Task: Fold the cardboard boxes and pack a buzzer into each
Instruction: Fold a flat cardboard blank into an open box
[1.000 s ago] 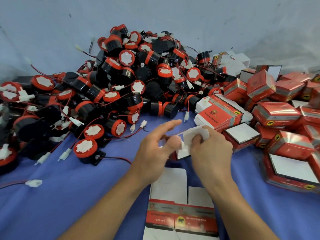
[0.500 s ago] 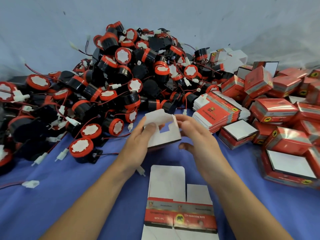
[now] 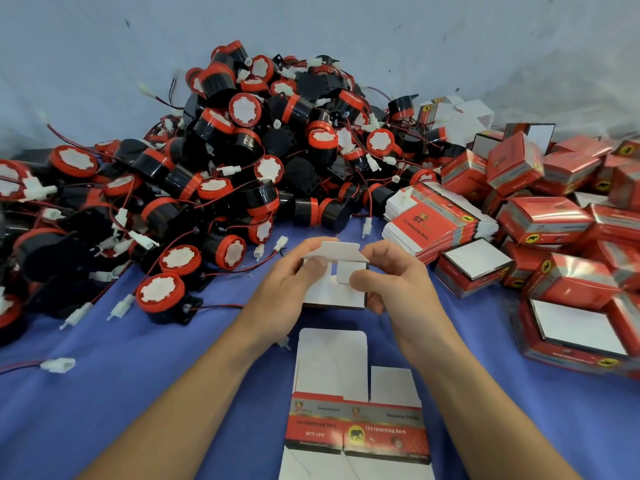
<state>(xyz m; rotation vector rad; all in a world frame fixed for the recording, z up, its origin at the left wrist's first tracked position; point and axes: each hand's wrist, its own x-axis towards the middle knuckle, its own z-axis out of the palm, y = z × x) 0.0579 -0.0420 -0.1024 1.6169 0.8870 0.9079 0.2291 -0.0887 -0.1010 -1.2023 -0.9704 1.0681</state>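
Layout. We held a box [image 3: 334,296] at centre, above the cloth [image 3: 138,393], with our left hand [image 3: 291,289] on its left side and our right hand [image 3: 398,285] on its right. Before it, nearer us, a flat box [image 3: 356,403] lay on the cloth. Behind and to the left, the buzzers [image 3: 242,161] were heaped in a pile. A stack [image 3: 436,220] of flat boxes lay just right of the pile, and folded boxes [image 3: 554,216] crowded the cloth farther right.

gripping a half-folded white cardboard box [image 3: 325,295] between left hand [image 3: 287,296] and right hand [image 3: 398,292] above the blue cloth [image 3: 138,393], with thumbs on its flaps. just below, flat on the cloth, an unfolded red-and-white carton [image 3: 332,362]. behind, a heap of black-and-red round buzzers [image 3: 249,150].
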